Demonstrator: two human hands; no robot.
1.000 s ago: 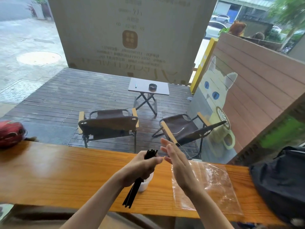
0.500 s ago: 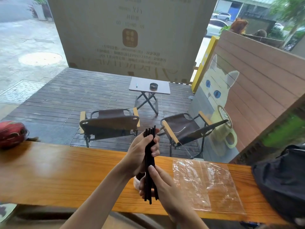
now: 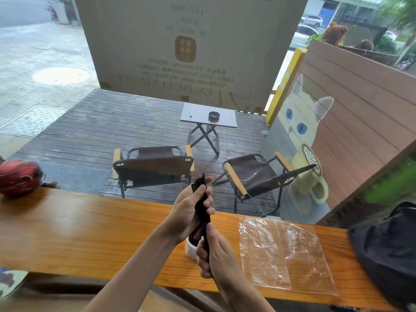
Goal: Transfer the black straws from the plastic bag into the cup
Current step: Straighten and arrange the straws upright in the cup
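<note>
So both hands, left hand up top and right hand lower, are closed round the black straws, blocking most of the white cup; the flat plastic bag and a black backpack lie on the counter to the right.

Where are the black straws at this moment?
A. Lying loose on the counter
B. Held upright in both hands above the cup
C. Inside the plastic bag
B: the black straws are gripped by the left hand and right hand above the cup; the plastic bag lies flat.

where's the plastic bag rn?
The plastic bag lies flat and empty on the wooden counter, to the right of both hands and the white cup, left of the black bag.
</note>
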